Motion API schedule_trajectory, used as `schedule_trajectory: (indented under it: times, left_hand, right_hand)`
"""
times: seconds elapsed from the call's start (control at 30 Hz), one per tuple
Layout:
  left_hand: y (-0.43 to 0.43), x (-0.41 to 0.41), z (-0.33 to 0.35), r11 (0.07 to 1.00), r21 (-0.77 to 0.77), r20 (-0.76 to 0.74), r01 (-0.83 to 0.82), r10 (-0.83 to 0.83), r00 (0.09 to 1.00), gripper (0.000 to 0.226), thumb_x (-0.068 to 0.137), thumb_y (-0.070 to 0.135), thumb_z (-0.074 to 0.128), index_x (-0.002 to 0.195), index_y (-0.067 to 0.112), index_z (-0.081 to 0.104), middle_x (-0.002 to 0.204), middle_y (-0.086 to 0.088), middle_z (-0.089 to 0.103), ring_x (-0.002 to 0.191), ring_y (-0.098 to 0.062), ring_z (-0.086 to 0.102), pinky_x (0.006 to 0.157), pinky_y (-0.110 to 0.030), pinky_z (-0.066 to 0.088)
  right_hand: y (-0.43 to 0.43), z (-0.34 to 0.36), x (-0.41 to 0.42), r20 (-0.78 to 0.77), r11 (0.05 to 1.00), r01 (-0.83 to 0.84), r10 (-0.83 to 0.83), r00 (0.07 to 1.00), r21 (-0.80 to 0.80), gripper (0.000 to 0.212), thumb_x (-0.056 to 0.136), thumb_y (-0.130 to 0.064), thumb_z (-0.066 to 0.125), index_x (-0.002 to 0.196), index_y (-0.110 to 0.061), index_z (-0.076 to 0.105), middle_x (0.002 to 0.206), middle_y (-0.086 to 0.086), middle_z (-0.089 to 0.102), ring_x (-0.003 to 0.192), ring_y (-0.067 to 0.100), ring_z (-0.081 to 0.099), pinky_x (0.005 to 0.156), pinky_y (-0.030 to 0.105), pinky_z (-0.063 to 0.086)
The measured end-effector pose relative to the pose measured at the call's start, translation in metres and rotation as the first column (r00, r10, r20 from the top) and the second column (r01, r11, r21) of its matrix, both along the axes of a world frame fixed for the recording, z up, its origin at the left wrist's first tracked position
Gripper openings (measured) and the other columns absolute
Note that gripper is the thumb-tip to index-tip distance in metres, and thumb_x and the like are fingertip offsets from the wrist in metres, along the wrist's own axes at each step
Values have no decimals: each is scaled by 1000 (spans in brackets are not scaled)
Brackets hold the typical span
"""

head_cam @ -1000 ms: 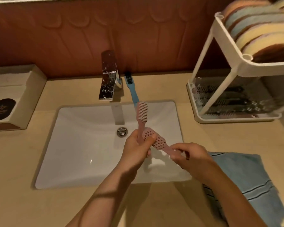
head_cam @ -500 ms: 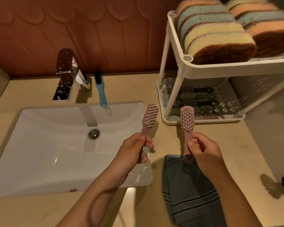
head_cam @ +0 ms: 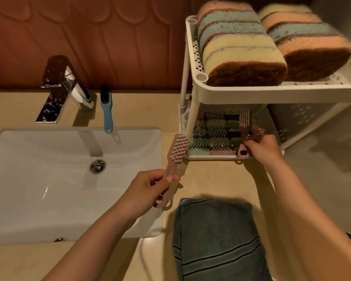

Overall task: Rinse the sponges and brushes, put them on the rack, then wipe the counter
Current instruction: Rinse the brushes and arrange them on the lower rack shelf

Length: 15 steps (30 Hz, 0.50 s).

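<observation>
While the right hand (head_cam: 260,148) grips one pink brush (head_cam: 245,118) in the lower rack tier (head_cam: 211,157) to shelve it, the left hand (head_cam: 148,189) clutches the second brush (head_cam: 177,150), probably next.

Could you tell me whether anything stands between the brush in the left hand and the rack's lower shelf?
Partly: the rack's post stands just beyond the pink brush held by the left hand, and the right hand, holding another brush, fills the shelf's open front.

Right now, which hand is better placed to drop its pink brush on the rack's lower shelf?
Right. The right hand holds one brush over the lower shelf; the left hand holds the other brush outside the rack.
</observation>
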<state>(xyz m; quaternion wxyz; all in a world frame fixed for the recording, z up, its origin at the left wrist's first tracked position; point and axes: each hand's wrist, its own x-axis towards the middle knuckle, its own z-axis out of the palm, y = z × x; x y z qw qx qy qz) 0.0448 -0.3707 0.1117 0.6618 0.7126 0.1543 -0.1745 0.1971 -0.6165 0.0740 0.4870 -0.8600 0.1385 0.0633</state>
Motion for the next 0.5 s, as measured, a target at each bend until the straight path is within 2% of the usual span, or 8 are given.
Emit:
schedule_trajectory:
  times: [0.13,0.2,0.27,0.37,0.5]
  left_hand:
    - [0,-4,-6,1000,8,-16,-22,22,1000,24,95,15,47,99,5,69,42,13,48,39,0,40,44,-10,32]
    - [0,-5,-8,1000,17,-18,-26,27,999,24,95,15,46,98,7,69,42,14,48,40,1,41,45,-10,33]
    - [2,-7,-11,999,25,-19,-39,39,999,24,95,16,47,98,9,70,44,14,48,42,1,41,46,-10,34]
    - [5,-9,-16,998,30,-23,-58,58,998,24,95,17,48,98,11,71,49,13,46,44,-1,42,48,-12,36]
    - [6,-12,-17,998,27,-12,-51,52,999,24,95,16,48,98,10,71,48,13,47,45,0,42,50,-13,37]
  right_hand:
    - [0,-25,28,-1,994,-18,18,1000,-107,31,89,-9,57,120,-9,58,114,15,64,109,30,58,91,36,48]
    - [0,-34,35,-6,992,-45,45,999,-115,33,88,-5,57,121,-5,57,115,19,64,111,34,57,96,40,46]
    - [-1,-41,38,-15,986,-91,90,996,-140,40,87,-6,59,127,-10,53,117,20,63,112,34,57,98,46,46]
    - [-3,-47,38,-56,946,-184,175,983,-266,46,88,-17,60,133,-16,48,123,17,60,114,34,55,97,44,46]
    - [-2,-47,35,-83,929,-215,199,976,-302,39,88,-16,62,126,-14,55,124,16,60,114,35,54,97,44,46]
